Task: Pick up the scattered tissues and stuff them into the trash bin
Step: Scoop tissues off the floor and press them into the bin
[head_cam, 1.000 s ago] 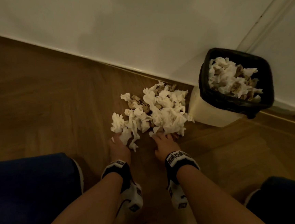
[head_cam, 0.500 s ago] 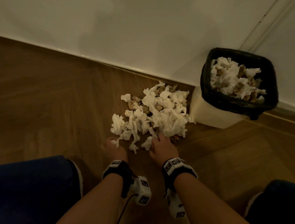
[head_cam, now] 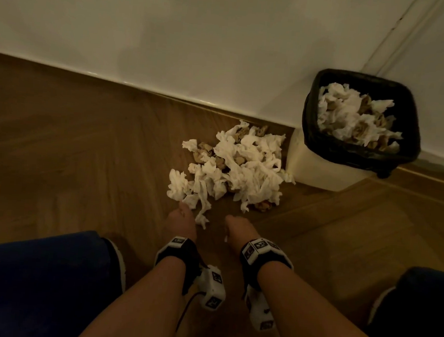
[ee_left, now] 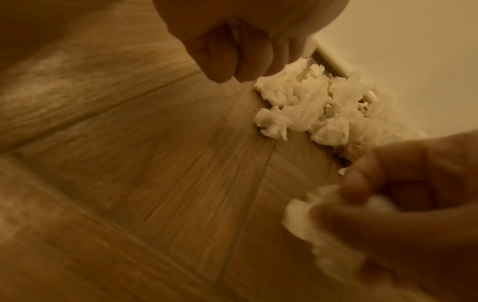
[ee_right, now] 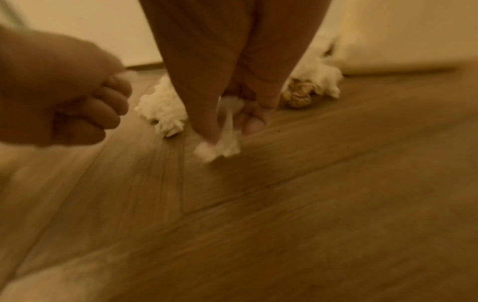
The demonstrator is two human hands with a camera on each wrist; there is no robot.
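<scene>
A pile of crumpled white and brown tissues (head_cam: 239, 167) lies on the wooden floor beside the trash bin (head_cam: 320, 169), whose black liner (head_cam: 410, 117) is heaped with tissues. My right hand (head_cam: 233, 227) is just short of the pile's near edge and pinches a small white tissue (ee_right: 223, 145) that dangles from its fingertips; the left wrist view shows that tissue (ee_left: 308, 212) too. To its left, my left hand (head_cam: 181, 218) is curled into a fist (ee_right: 64, 98) beside a loose tissue strand (head_cam: 202, 215). A white wisp shows at its thumb.
The white wall (head_cam: 199, 45) and its baseboard run close behind the pile and the bin. My knees in dark blue fabric (head_cam: 31, 280) frame the lower corners. Bare wooden floor (head_cam: 69, 155) stretches to the left.
Both hands have drawn back from the pile toward me. The right hand went from lying on the tissues to pinching one small piece; the left has curled into a fist.
</scene>
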